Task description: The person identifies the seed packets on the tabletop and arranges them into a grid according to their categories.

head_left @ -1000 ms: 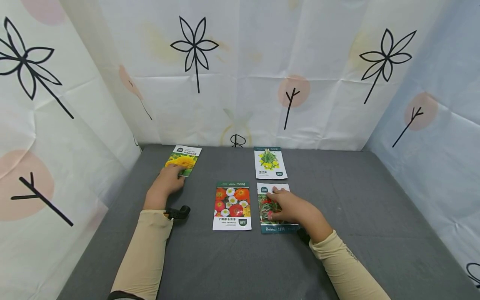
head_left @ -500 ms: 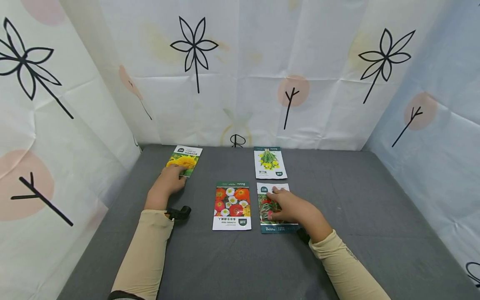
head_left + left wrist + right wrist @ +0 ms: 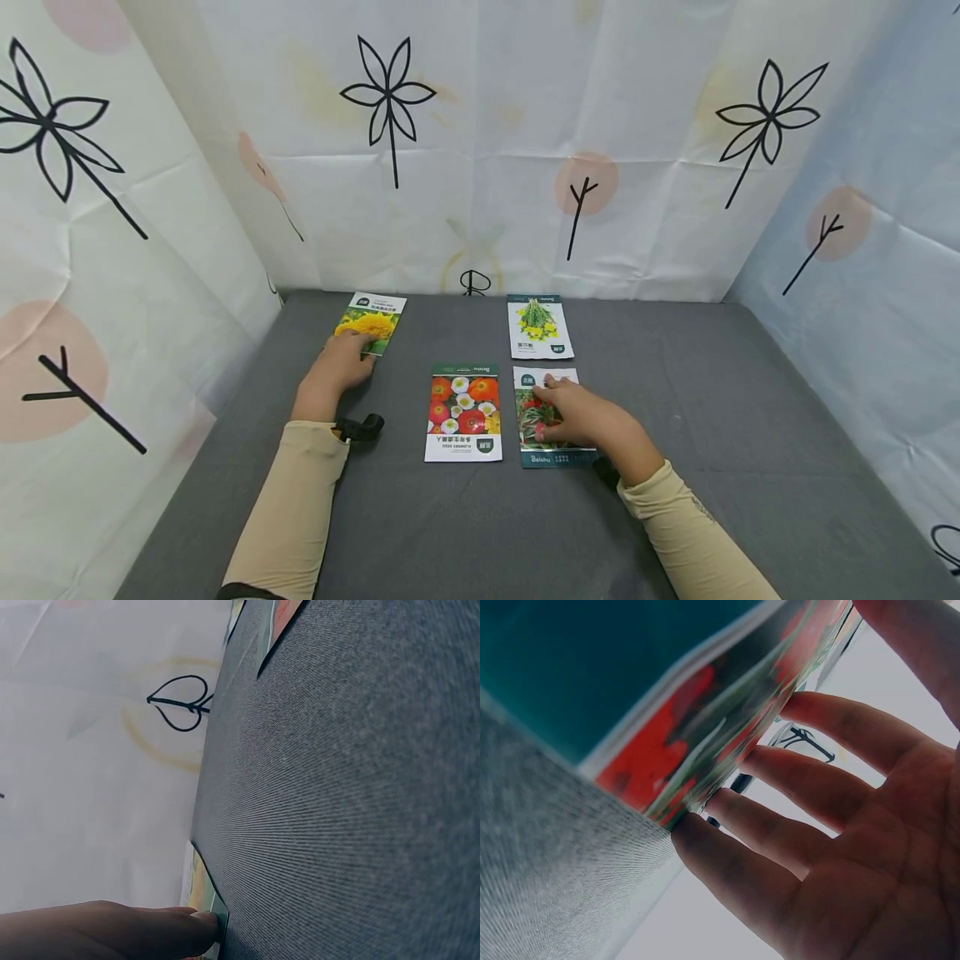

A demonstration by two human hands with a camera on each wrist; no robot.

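My left hand (image 3: 341, 367) rests its fingers on the lower part of a seed packet with yellow flowers (image 3: 382, 307), at the table's far left. In the left wrist view its fingertips (image 3: 206, 922) press down on that packet's edge (image 3: 201, 881). With fingers spread, my right hand (image 3: 592, 417) lies over a seed packet with red flowers and a teal band (image 3: 546, 458). The right wrist view shows its extended fingers (image 3: 735, 862) touching the red-flower packet (image 3: 697, 727); the hand covers part of the picture.
Between the hands lies a seed packet with red, orange and white flowers (image 3: 465, 408). Another packet with a bunch of yellow flowers (image 3: 540, 329) lies behind the right hand. All are on a grey cloth-covered table (image 3: 420, 533), enclosed by patterned white curtains (image 3: 480, 108).
My left hand and the yellow-flower packet have shifted very slightly to the right. The right hand and the other packets stay in place.
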